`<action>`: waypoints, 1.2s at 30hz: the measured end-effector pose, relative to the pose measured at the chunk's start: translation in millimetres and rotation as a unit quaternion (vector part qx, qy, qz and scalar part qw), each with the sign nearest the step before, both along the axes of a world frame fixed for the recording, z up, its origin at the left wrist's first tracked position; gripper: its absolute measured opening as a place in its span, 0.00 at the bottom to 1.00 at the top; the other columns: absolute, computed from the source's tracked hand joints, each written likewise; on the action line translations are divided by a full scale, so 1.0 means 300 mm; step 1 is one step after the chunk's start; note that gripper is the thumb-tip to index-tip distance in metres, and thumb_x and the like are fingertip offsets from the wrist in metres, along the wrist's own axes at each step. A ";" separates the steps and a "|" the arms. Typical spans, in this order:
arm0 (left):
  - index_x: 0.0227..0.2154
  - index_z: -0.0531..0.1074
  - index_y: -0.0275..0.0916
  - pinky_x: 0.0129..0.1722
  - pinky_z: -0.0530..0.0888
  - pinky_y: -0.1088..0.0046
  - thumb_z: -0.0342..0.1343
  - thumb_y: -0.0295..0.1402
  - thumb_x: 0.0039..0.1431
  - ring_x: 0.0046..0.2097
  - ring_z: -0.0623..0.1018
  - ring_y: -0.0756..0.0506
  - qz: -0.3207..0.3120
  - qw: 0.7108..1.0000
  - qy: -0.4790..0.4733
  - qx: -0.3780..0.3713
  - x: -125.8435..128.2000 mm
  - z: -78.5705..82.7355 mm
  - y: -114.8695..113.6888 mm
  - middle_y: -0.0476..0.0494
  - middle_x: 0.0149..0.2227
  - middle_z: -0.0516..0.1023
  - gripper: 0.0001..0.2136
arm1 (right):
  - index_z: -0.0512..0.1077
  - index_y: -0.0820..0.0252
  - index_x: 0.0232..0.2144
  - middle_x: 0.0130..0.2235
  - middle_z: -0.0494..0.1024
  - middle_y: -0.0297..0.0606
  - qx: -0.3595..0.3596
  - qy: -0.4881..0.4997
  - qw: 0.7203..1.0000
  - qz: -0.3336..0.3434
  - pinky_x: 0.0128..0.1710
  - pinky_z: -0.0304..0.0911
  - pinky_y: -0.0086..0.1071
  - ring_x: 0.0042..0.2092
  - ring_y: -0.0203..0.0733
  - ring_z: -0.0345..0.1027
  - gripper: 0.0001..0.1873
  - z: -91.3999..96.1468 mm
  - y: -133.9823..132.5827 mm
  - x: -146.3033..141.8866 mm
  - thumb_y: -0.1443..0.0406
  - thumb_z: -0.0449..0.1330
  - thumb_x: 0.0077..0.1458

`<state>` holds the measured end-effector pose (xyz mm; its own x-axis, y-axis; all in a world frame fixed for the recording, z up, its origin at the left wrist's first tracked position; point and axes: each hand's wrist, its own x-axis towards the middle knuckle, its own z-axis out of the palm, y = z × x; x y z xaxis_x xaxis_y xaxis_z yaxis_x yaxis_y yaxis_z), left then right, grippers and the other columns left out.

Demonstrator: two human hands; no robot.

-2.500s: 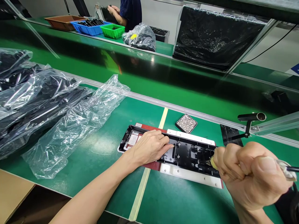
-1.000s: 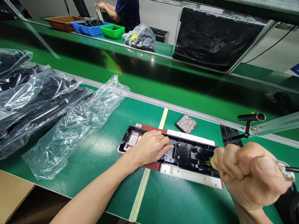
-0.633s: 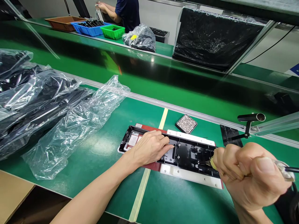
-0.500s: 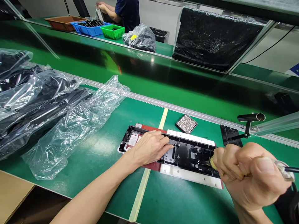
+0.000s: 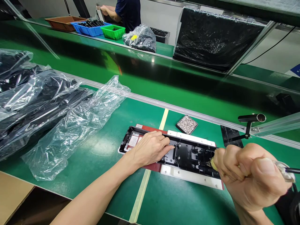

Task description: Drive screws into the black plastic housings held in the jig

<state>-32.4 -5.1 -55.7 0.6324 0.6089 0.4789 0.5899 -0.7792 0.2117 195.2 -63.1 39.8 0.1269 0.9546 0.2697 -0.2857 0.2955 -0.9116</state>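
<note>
A long black plastic housing (image 5: 185, 155) lies in a fixture with white side blocks (image 5: 191, 178) on a dark red base (image 5: 153, 167). My left hand (image 5: 152, 148) lies across the housing and holds it down, fingers bent together over its inside. Over the housing's right end my right hand (image 5: 250, 175) is wrapped in a fist around an electric screwdriver (image 5: 284, 171). Its yellowish lower end and a black cable at its top show; the fist covers most of its body. Where the tip meets the housing is hard to make out.
A square tray of small screws (image 5: 187, 124) stands behind the fixture. Plastic-wrapped black parts (image 5: 47, 103) fill the left. At right a metal tube holder (image 5: 252, 118) juts over the bench. Across the green belt are bins (image 5: 113, 32) and a co-worker (image 5: 128, 15).
My hands, the housing and the screwdriver hold the same positions. Across the belt, the co-worker's hands have shifted slightly to the right.
</note>
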 end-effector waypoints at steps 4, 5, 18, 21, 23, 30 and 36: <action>0.26 0.69 0.40 0.32 0.69 0.66 0.51 0.39 0.77 0.26 0.71 0.46 0.001 1.000 0.004 0.001 0.000 -0.001 0.000 0.51 0.23 0.71 0.20 | 0.62 0.56 0.19 0.16 0.50 0.26 0.002 0.002 1.000 -0.004 0.15 0.40 0.32 0.17 0.32 0.43 0.25 0.000 -0.002 0.000 0.55 0.68 0.60; 0.26 0.68 0.40 0.32 0.69 0.66 0.51 0.39 0.77 0.26 0.71 0.46 0.001 1.000 0.004 0.000 0.000 -0.001 0.000 0.51 0.23 0.71 0.20 | 0.62 0.56 0.19 0.16 0.50 0.26 0.003 0.002 1.000 -0.005 0.15 0.40 0.32 0.17 0.31 0.43 0.25 0.001 -0.002 -0.001 0.55 0.68 0.60; 0.26 0.67 0.40 0.32 0.69 0.67 0.52 0.38 0.77 0.27 0.72 0.46 0.000 1.000 0.006 -0.004 -0.002 -0.007 -0.001 0.50 0.24 0.72 0.19 | 0.59 0.55 0.18 0.15 0.50 0.26 -0.002 -0.011 1.000 0.003 0.15 0.42 0.31 0.17 0.32 0.43 0.26 -0.003 0.002 0.001 0.54 0.66 0.60; 0.27 0.67 0.40 0.32 0.69 0.67 0.52 0.38 0.77 0.27 0.72 0.46 0.001 1.000 0.010 -0.007 -0.004 -0.008 -0.001 0.50 0.24 0.72 0.19 | 0.59 0.56 0.18 0.15 0.50 0.27 0.002 -0.015 1.000 0.004 0.15 0.43 0.30 0.17 0.32 0.43 0.26 0.000 0.001 -0.003 0.54 0.65 0.60; 0.27 0.67 0.40 0.32 0.69 0.67 0.52 0.38 0.77 0.28 0.73 0.46 0.002 1.000 0.010 -0.008 -0.005 -0.008 -0.001 0.50 0.24 0.73 0.18 | 0.59 0.56 0.19 0.15 0.50 0.26 0.006 -0.015 1.000 0.006 0.15 0.43 0.30 0.17 0.32 0.43 0.26 0.001 0.000 -0.004 0.54 0.65 0.61; 0.27 0.67 0.40 0.33 0.69 0.66 0.52 0.38 0.77 0.28 0.73 0.45 -0.001 1.000 0.015 -0.017 -0.009 -0.014 0.002 0.50 0.24 0.73 0.18 | 0.62 0.56 0.21 0.17 0.55 0.27 0.021 -0.056 0.994 0.091 0.18 0.50 0.32 0.19 0.33 0.47 0.23 0.002 -0.007 0.047 0.57 0.61 0.66; 0.27 0.67 0.40 0.33 0.68 0.66 0.53 0.38 0.76 0.28 0.72 0.46 0.002 1.000 0.013 -0.012 -0.007 -0.016 0.001 0.50 0.24 0.73 0.17 | 0.65 0.55 0.24 0.20 0.61 0.28 0.028 -0.111 0.975 0.188 0.28 0.72 0.41 0.20 0.37 0.61 0.19 0.023 0.015 0.109 0.57 0.61 0.67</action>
<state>-34.4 -4.7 -60.4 0.6425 0.6226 0.4467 0.5983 -0.7718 0.2153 228.0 -58.8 46.7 -0.2979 0.9052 0.3032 -0.1806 0.2585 -0.9490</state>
